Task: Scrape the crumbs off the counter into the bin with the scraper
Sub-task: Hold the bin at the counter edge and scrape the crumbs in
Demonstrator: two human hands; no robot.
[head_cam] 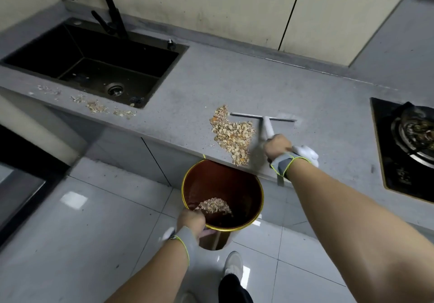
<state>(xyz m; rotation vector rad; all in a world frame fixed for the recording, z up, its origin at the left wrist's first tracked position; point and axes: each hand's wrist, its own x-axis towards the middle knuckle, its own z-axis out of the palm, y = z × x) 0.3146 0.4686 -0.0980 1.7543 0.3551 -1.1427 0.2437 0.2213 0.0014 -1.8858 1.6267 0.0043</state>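
A pile of tan crumbs (234, 136) lies on the grey counter (234, 84), reaching down to its front edge. My right hand (278, 146) grips the white handle of the scraper (266, 124); its long thin blade rests on the counter just right of and behind the pile. Below the edge, my left hand (191, 220) holds the near rim of a round brown bin (237, 185) with a gold rim. Some crumbs lie inside the bin. A thinner trail of crumbs (98, 106) is strewn along the counter edge in front of the sink.
A black sink (47, 51) with a black tap (110, 9) is set into the counter at left. A gas hob (404, 147) with a dirty pan sits at right. Grey floor tiles and my shoe (233, 264) lie below.
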